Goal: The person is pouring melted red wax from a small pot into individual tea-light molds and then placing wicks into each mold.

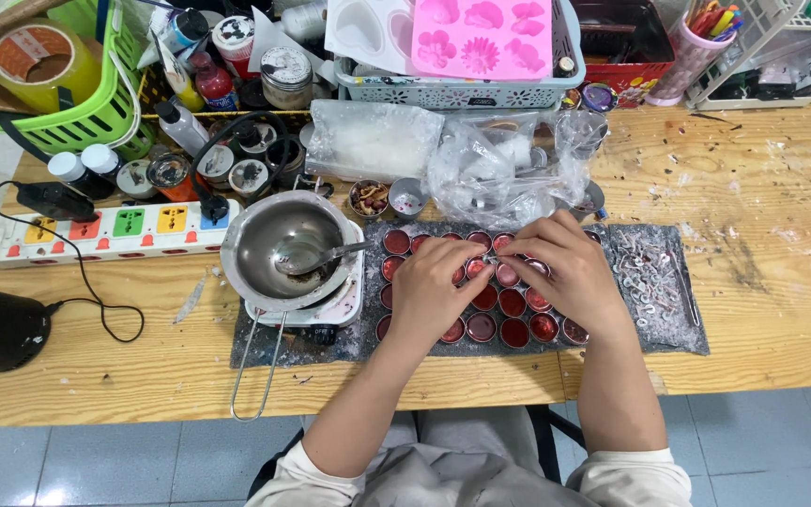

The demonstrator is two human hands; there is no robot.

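Tins (512,304) of red wax sit mid-mat; our left hand (432,289) and right hand (556,268) pinch together over one, probably centring something tiny, so steady fingers next.

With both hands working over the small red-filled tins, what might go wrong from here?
1. The left hand and right hand lie over tightly packed round tins of red filling; a finger or wrist may smear or tip a neighbouring one.
2. The metal bowl with its spoon sits close beside the left forearm; a bump could upset it.
3. The power strip lies near the bowl, so a spill might reach it.
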